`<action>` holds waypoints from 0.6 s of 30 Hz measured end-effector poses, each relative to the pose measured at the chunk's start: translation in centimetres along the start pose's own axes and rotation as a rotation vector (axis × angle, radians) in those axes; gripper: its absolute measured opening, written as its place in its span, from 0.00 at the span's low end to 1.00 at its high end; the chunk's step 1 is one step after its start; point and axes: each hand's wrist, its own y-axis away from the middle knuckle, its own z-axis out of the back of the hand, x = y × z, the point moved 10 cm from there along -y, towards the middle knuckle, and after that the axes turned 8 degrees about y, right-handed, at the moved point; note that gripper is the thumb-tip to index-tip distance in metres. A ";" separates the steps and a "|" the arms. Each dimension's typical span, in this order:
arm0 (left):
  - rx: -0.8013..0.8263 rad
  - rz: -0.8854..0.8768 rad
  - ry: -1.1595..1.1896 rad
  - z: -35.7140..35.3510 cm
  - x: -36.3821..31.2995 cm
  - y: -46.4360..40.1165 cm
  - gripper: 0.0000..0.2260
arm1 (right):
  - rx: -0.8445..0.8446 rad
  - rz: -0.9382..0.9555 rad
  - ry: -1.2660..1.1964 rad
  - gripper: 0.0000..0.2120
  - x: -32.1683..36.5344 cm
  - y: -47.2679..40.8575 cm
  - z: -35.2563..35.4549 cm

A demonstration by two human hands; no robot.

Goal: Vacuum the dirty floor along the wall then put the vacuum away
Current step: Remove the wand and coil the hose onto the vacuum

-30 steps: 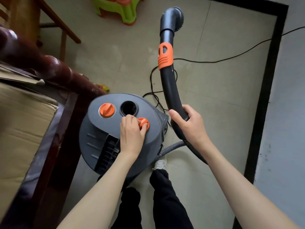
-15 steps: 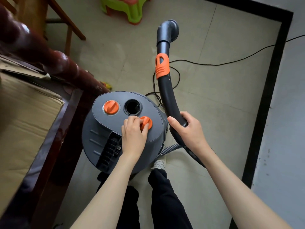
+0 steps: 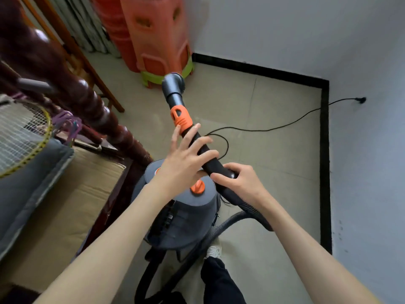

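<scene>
A grey canister vacuum [image 3: 186, 218] with orange knobs [image 3: 198, 188] stands on the tiled floor beside a dark wooden bed frame. Its black wand [image 3: 208, 156] rises forward, with an orange collar [image 3: 181, 118] and a round brush nozzle [image 3: 173, 83] at the tip. My right hand [image 3: 240, 183] grips the wand's curved handle. My left hand [image 3: 188, 159] hovers over the wand just below the orange collar, fingers spread and straight, lying across the tube. A ribbed grey hose [image 3: 228, 224] loops from the handle down by my foot.
Stacked orange and green plastic stools [image 3: 157, 40] stand ahead by the wall. A black power cord [image 3: 274, 128] runs across the floor to a wall socket at right. The bed with a cushion [image 3: 35, 185] and a badminton racket [image 3: 22, 137] is at left. A black skirting edges the white walls.
My left hand left the orange knob on the canister and moved up onto the wand. My view lifted, showing the corner, stools and wall socket.
</scene>
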 end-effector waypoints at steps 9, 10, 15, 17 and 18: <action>-0.050 0.020 0.021 9.2 -2.9 3.8 0.20 | -0.300 0.087 0.145 0.20 3.3 11.2 2.7; -0.057 0.052 0.019 10.1 -3.2 4.6 0.21 | -0.340 0.095 0.162 0.22 3.0 12.7 2.8; -0.095 0.181 0.070 13.8 -5.2 8.2 0.22 | -0.607 0.020 0.278 0.25 0.6 17.7 4.1; -0.096 0.251 0.111 15.0 -5.9 9.6 0.22 | -0.695 -0.018 0.224 0.24 -0.2 19.8 4.9; -0.068 0.304 0.134 15.2 -6.1 10.3 0.22 | -0.728 -0.018 0.205 0.23 -0.2 20.8 5.3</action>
